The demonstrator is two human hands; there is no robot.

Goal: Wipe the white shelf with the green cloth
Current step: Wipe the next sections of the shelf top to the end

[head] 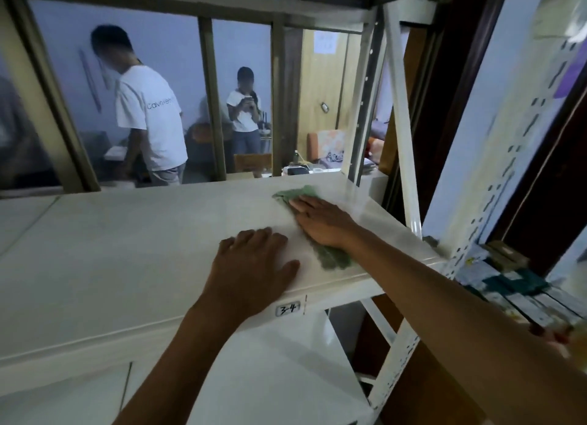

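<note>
Cloth (330, 256) lies flat on the shelf (127, 250), right of centre in the frame, its long axis running from the near front edge up toward the back right corner. Right hand (324, 223) rests palm down on its middle, fingers straight and close together, pressing rather than pinching; green shows past the fingertips toward the back and past the wrist toward the front. Left hand (254, 266) sits just beside it, lower in the frame, spread flat on bare shelf with the heel near the front lip, holding nothing, apparently bracing. The right hand is plainly the one on the cloth.

Open room lies to the left: a broad bare stretch of white surface reaches the frame's left edge. To the right the shelf ends close by at a perforated upright post (409, 183), so strokes that way are short. The back edge is just beyond the cloth's far end. A label (287, 308) marks the front lip below the left hand.
</note>
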